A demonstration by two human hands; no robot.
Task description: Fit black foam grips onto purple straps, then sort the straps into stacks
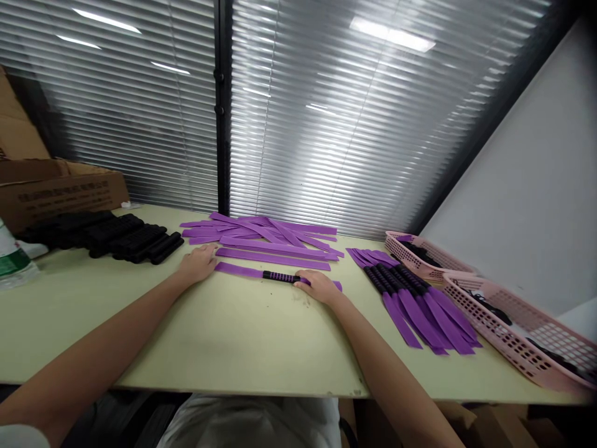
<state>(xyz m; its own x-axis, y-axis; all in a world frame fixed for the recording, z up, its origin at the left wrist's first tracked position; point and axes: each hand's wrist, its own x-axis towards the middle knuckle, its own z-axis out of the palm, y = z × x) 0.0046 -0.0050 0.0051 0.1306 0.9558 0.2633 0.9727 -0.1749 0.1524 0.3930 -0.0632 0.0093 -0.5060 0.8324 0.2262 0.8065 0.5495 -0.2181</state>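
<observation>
A purple strap (240, 270) with a black ribbed sleeve (281, 277) around its middle lies across the table in front of me. My right hand (317, 286) is closed on the strap just right of the sleeve. The strap's right tip shows beyond that hand. My left hand (199, 262) rests by the left ends of the strap and of the loose purple strips (275, 257) behind it; what its fingers hold, if anything, is too small to tell. Farther back lies a crossed pile of purple strips (261, 230).
Black sleeves (125, 236) are heaped at the left, near a cardboard box (65, 193) and a bottle (13, 258). Sleeved purple straps (420, 311) lie at the right, beside two pink baskets (433, 270) (517, 348). Blinds stand behind the table (224, 348).
</observation>
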